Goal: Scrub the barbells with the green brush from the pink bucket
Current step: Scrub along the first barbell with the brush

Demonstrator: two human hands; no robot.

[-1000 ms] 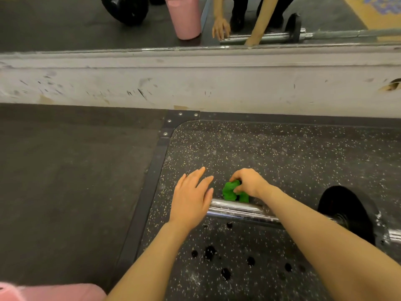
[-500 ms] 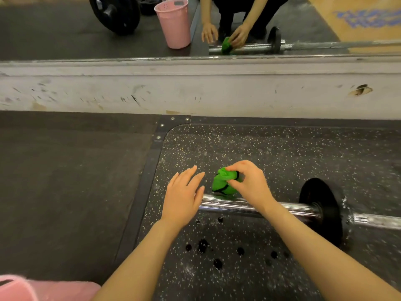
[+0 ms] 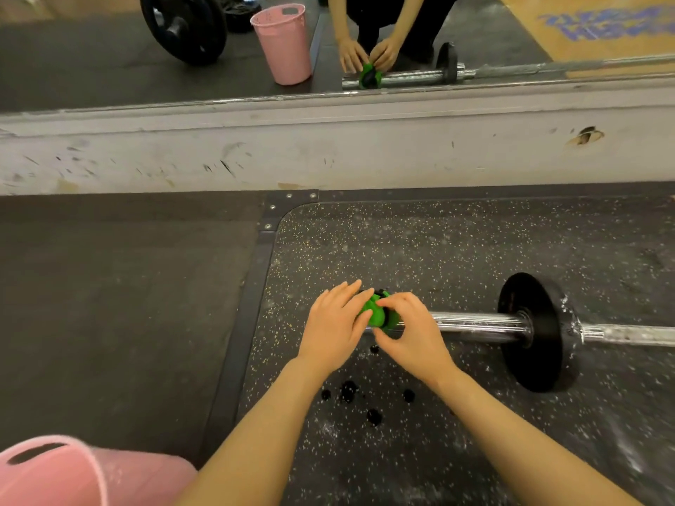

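Seen from the head camera, the person is crouching over the barbell (image 3: 471,323), which is lying on the speckled floor mat (image 3: 420,250) near its left edge. The right hand (image 3: 409,332) is clamping its grip on the green brush (image 3: 374,313) at the sleeve's free end; the left hand (image 3: 334,325) is resting straight-fingered against it. The pink bucket (image 3: 47,472) is sitting at the floor's near-left corner. To scrub well, I'd judge they should be pressing firmly and working round the steel. Blue lettering in the mirror (image 3: 109,60) is showing, too cropped to read
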